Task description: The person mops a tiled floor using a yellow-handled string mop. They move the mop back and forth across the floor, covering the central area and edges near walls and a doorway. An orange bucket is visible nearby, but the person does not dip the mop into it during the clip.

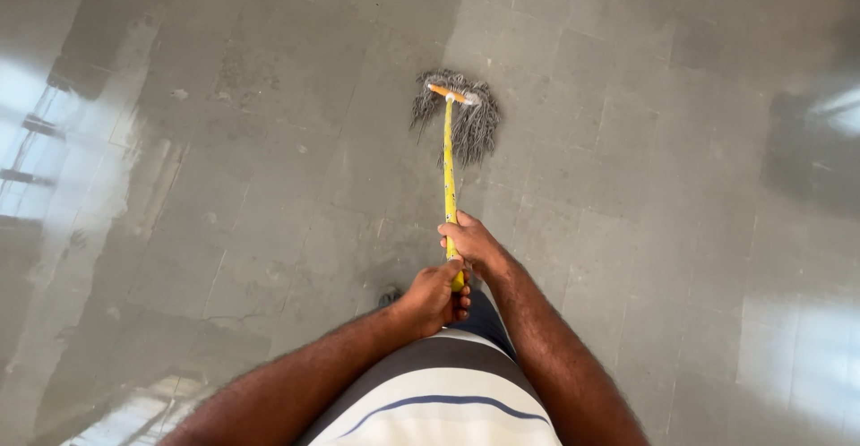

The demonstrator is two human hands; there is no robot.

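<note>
Both hands clamped on the yellow mop handle [449, 177], one above the other. Right hand [472, 243] higher up the shaft, toward 12 o'clock, fingers wrapped round from the right side. Left hand [434, 298] just below at 6 o'clock, closed in a fist over the handle's near end, knuckles up. Hands nearly touching, with only a short bit of yellow showing between them.

Handle running almost straight from the hands toward 12 o'clock, ending in an orange crossbar [447, 93] tilted slightly, its right end lower. Grey string mop head [467, 116] spread beneath the crossbar, flat on the floor, strands fanning toward 6 and 4 o'clock of the bar.

Grey tiled floor [627, 186] all round, darker and wet-looking around the mop and toward 9 o'clock, with pale streaks at 10 o'clock. Bright window reflections at 9 o'clock and again at 3 to 4 o'clock. Striped shirt [439, 392], white with grey and blue bands, at 6 o'clock between the forearms. Dark tip of a shoe [389, 297] just left of the lower fist.
</note>
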